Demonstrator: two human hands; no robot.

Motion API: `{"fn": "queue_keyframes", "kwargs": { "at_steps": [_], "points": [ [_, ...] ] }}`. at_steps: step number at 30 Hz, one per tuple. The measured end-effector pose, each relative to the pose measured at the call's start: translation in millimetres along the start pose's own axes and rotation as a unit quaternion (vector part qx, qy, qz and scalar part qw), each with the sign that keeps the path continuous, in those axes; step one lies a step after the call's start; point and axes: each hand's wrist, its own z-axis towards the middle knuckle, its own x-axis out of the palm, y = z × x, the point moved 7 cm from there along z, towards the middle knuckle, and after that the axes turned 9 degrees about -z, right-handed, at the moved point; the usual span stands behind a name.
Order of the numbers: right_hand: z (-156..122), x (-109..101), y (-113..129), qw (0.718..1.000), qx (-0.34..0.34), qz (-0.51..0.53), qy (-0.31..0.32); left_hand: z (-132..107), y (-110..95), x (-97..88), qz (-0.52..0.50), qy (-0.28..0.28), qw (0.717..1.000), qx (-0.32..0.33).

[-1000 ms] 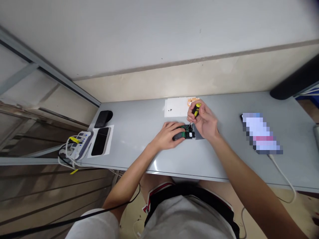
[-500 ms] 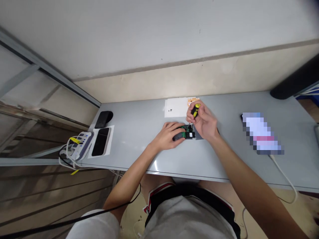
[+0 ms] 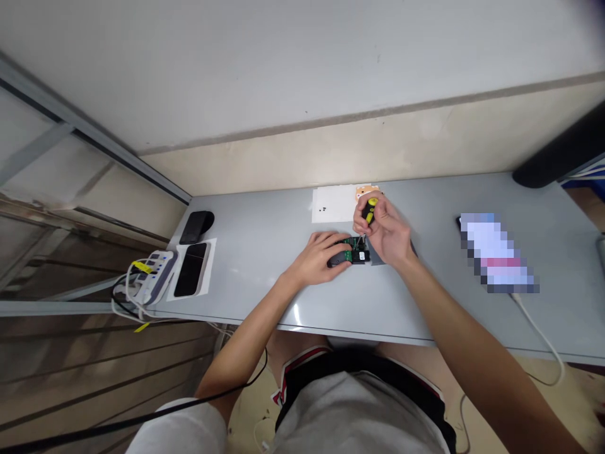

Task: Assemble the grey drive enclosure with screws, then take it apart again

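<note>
My left hand (image 3: 319, 255) lies curled over a small black device (image 3: 347, 255) with an exposed green circuit board, pressing it to the grey table (image 3: 265, 252). My right hand (image 3: 385, 230) is closed around a screwdriver (image 3: 369, 210) with a yellow and black handle, held upright with its tip down on the board. A white sheet of paper (image 3: 333, 203) lies just behind the hands, with a few tiny dark specks on it.
A black mouse-shaped shell (image 3: 196, 224) and a dark phone (image 3: 190, 268) on white paper lie at the table's left end, beside a white power strip (image 3: 150, 272). A blurred-out object (image 3: 496, 253) with a cable sits to the right. A dark object (image 3: 558, 154) rests at the far right.
My right hand with the screwdriver has shifted slightly left and turned a little; the left hand and the device have stayed in place.
</note>
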Motion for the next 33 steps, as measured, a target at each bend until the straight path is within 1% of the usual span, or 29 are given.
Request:
{"fn": "queue_keyframes", "kwargs": {
  "at_steps": [7, 14, 19, 24, 26, 28, 31, 33],
  "points": [
    [0, 0, 0, 0.999, -0.008, 0.030, -0.004, -1, 0, 0.7, 0.002, -0.005, 1.000, 0.010],
    [0, -2, 0, 1.000, -0.008, 0.023, -0.006, 0, 0, 1.0, 0.008, 0.007, 1.000, -0.008],
    [0, 0, -1, 0.999, -0.007, 0.031, -0.007, 0, -2, -0.5, 0.001, -0.005, 1.000, 0.010],
    [-1, -3, 3, 0.998, -0.003, 0.055, -0.018, 0, 0, -1.7, -0.016, -0.006, 1.000, -0.010],
    [-1, -2, 4, 0.997, 0.004, 0.069, -0.022, -1, 2, -4.4, -0.019, -0.023, 0.999, -0.018],
    [-2, 0, 3, 0.996, 0.015, 0.079, -0.024, -2, 3, -8.5, -0.019, -0.051, 0.998, -0.019],
    [-2, 5, 0, 0.995, 0.022, 0.092, -0.023, -4, 4, -14.6, -0.024, -0.095, 0.995, -0.008],
    [-2, 7, -1, 0.995, 0.017, 0.100, -0.022, -6, 4, -17.0, -0.031, -0.112, 0.993, 0.000]
  ]
}}
